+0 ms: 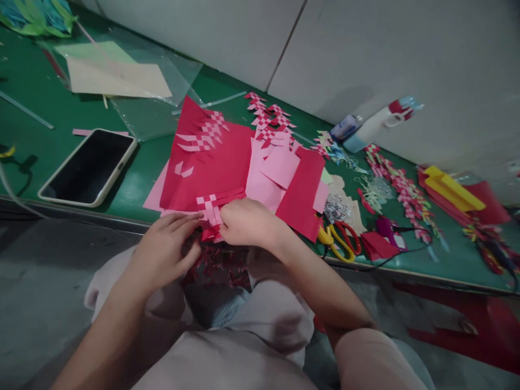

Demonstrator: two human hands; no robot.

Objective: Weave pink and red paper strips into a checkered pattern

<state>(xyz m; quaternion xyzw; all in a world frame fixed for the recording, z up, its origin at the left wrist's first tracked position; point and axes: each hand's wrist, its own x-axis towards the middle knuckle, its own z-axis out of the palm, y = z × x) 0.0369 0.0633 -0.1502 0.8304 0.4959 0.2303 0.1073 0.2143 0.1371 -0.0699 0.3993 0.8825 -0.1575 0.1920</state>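
Observation:
A small piece of woven red and pink paper strips [209, 208] lies at the table's front edge, over a red paper sheet [215, 168]. My left hand [166, 249] is at its left side, fingers stretched out with the tips touching its edge and the thumb apart. On the other side my right hand [246, 222] is closed, its fingers pinched on a paper strip of the weave; the fingertips are partly hidden. Finished woven pieces [209, 132] and two small pink scraps [184, 170] rest on the red sheet. Pink paper sheets [262, 179] lie just beyond my right hand.
A phone [89, 168] lies at the left. Yellow-handled scissors [339, 244], red-handled scissors [351, 238], silver rings [337, 208] and a purple tool [390, 233] with a cord are at the right. Woven chains [396, 189] and a white bottle [377, 124] stand near the wall.

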